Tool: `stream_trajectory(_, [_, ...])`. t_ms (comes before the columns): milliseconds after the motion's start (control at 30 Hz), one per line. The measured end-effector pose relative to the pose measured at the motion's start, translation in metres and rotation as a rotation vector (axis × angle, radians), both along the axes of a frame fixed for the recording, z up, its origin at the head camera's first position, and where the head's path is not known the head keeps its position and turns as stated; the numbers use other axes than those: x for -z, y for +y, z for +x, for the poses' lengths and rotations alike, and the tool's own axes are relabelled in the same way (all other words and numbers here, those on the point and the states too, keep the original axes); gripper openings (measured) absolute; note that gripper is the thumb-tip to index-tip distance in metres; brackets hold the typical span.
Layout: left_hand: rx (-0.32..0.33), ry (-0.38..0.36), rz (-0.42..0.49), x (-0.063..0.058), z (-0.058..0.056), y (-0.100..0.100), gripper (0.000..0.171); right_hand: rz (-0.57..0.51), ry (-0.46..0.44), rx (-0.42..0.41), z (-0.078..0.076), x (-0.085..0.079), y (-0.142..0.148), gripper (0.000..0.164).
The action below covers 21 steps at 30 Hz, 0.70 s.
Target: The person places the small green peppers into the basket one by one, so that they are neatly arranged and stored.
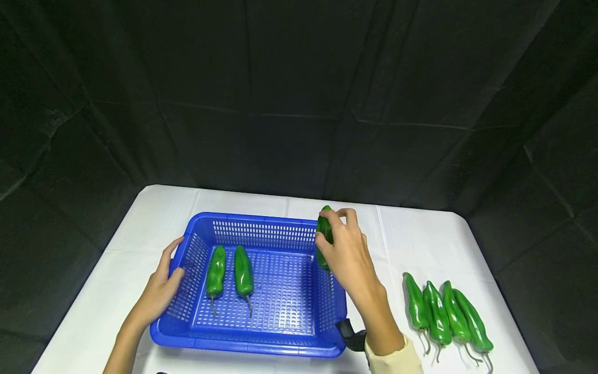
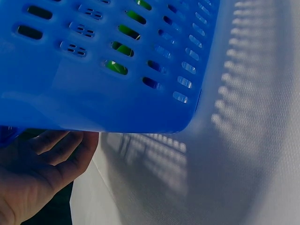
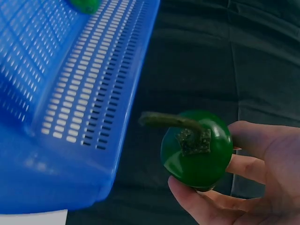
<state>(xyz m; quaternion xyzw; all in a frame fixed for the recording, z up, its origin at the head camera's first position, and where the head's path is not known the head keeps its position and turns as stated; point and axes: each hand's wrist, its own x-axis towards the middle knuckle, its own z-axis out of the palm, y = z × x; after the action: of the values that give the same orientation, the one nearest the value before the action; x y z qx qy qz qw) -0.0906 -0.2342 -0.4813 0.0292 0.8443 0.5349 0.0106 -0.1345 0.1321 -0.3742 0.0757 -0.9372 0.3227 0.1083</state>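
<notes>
My right hand (image 1: 348,252) pinches a long green chili pepper (image 1: 323,228) between thumb and fingers, over the right end of a blue plastic basket (image 1: 247,345). In the right wrist view, the pepper's stem end (image 3: 194,145) faces the camera, beside the basket's wall. My left hand (image 1: 161,291) grips the basket's left rim, thumb on the inner side; in the left wrist view its fingers (image 2: 79,154) curl at the rim from outside. Inside the basket lie two green peppers, one further left (image 1: 216,272) and one beside it (image 1: 243,272), stems toward me.
Several more green peppers (image 1: 439,314) lie side by side on the white-covered table (image 1: 420,239), right of the basket. Dark cloth (image 1: 289,104) hangs behind and around the table. A black strap (image 1: 351,336) sits by my right wrist.
</notes>
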Motion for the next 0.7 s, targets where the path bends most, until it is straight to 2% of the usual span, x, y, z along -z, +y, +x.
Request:
stream_trajectory(333, [-0.001, 0.012, -0.016, 0.001, 0.000, 0.000, 0.066, 0.003, 0.010, -0.050, -0.005, 0.000, -0.019, 0.039])
stream_trajectory(700, [0.007, 0.011, -0.008, 0.000, 0.000, 0.000, 0.066, 0.063, 0.052, -0.111, -0.005, 0.012, -0.041, 0.038])
